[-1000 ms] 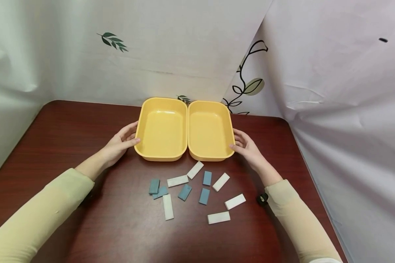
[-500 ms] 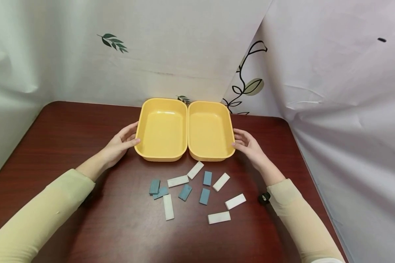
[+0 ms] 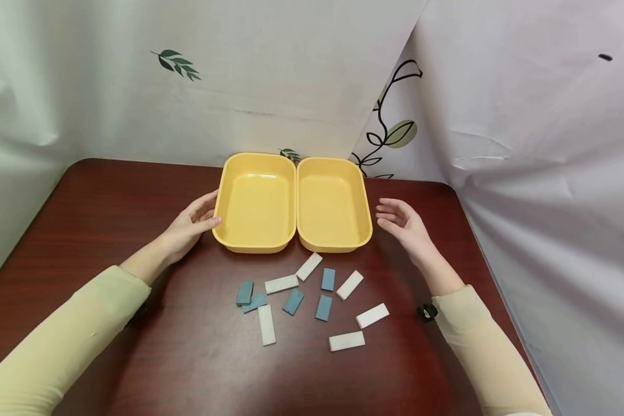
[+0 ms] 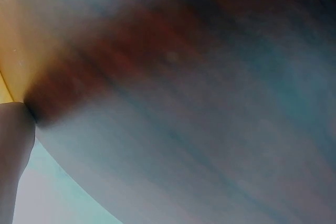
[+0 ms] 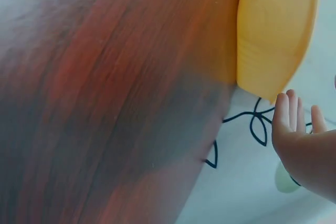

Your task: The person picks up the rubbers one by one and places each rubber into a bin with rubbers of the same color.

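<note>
Your right hand (image 3: 407, 230) has moved off the right tray (image 3: 334, 208): just right of it, fingers loose, holding nothing. Your left hand (image 3: 188, 230) pinches the left tray (image 3: 260, 208) beside it; blocks (image 3: 346, 341) lie nearer you.

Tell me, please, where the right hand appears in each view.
Head: right hand at right of centre, apart from the right yellow tray.
Left wrist: not in this picture.
Right wrist: lower right, at the picture's edge.
Shared landmark: the dark red table, in all three.
</note>
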### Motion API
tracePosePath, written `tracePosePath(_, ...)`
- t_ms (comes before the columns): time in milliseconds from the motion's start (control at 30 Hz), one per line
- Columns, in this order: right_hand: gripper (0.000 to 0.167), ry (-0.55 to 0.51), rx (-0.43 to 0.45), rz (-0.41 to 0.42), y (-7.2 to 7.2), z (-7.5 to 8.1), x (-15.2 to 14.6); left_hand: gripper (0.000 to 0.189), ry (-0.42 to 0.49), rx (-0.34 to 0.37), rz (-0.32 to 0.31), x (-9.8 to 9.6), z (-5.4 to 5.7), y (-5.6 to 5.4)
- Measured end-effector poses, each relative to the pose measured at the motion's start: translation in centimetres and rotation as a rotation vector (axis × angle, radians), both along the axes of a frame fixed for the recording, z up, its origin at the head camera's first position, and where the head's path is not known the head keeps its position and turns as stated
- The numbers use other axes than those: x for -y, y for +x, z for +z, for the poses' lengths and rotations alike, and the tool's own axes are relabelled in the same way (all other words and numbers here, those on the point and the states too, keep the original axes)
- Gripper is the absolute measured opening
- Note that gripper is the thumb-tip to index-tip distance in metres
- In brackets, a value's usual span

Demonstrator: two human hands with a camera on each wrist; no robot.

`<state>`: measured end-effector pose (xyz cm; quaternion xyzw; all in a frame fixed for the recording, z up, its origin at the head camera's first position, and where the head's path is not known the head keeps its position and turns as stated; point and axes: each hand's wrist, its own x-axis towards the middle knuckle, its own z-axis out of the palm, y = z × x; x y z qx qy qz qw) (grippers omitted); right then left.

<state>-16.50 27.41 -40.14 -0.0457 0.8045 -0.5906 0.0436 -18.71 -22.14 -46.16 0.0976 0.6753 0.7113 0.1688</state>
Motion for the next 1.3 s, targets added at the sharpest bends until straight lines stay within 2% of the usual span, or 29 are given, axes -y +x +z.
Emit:
tracePosePath(100, 0.047, -0.014, -0.043, 0.010, 1.0, 0.2, -0.4, 0.072, 0.004, -0.002, -0.001, 0.0, 0.0, 0.0)
tracePosePath(233, 0.041, 0.001, -0.083, 0.066, 2.6, 0.2, -0.8, 0.072, -0.003, 0.002, -0.001, 0.0, 0.0, -0.1)
tracePosePath(467, 0.033, 0.127, -0.093, 0.157, 5.5, -0.1, -1.0, 0.073, 0.000, 0.009, 0.003, 0.0, 0.1, -0.2)
tracePosePath(700, 0.033, 0.258, -0.120, 0.263, 7.5, -0.8, -0.8, 0.072, 0.015, 0.000, 0.000, -0.1, 0.1, -0.1)
tracePosePath(867, 0.032, 0.352, -0.111, 0.371, 8.4, -1.4, -0.9, 0.071, 0.036, -0.005, 0.002, -0.1, 0.0, -0.1)
tracePosePath(1300, 0.032, 0.433, -0.033, 0.562, 9.2, -2.7, -1.2, 0.071, 0.040, -0.005, 0.003, -0.2, -0.1, -0.2)
